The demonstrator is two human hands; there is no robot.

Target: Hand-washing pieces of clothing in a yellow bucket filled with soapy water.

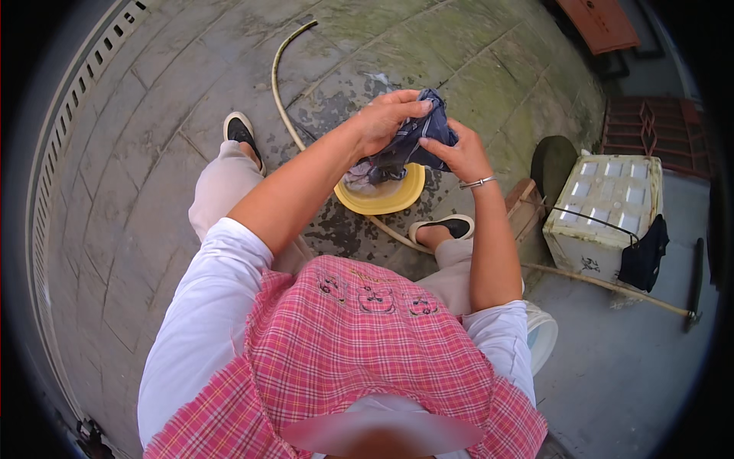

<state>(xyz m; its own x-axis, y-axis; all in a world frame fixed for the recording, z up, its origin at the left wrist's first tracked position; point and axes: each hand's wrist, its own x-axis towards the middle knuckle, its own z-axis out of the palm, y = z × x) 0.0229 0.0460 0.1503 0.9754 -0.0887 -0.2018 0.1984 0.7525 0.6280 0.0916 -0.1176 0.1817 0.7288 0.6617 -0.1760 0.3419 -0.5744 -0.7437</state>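
A wet dark blue cloth with pale lines [421,135] is stretched between my two hands, above a yellow plastic basin [378,203]. My left hand [390,120] grips its upper left part, thumb laid over the fabric. At the cloth's right side, my right hand [461,150] pinches it between thumb and fingers; a silver bangle circles that wrist. Below the cloth, greyish wet fabric [362,177] lies in the basin with cloudy water. My forearms and the held cloth hide the basin's far side.
A pale yellow hose [277,86] curves over the paved floor and passes under the basin. To the right stand a white foam box [608,172], a wooden block [524,209] and a long-handled tool [608,284]. Near my right elbow is a white bucket [542,338].
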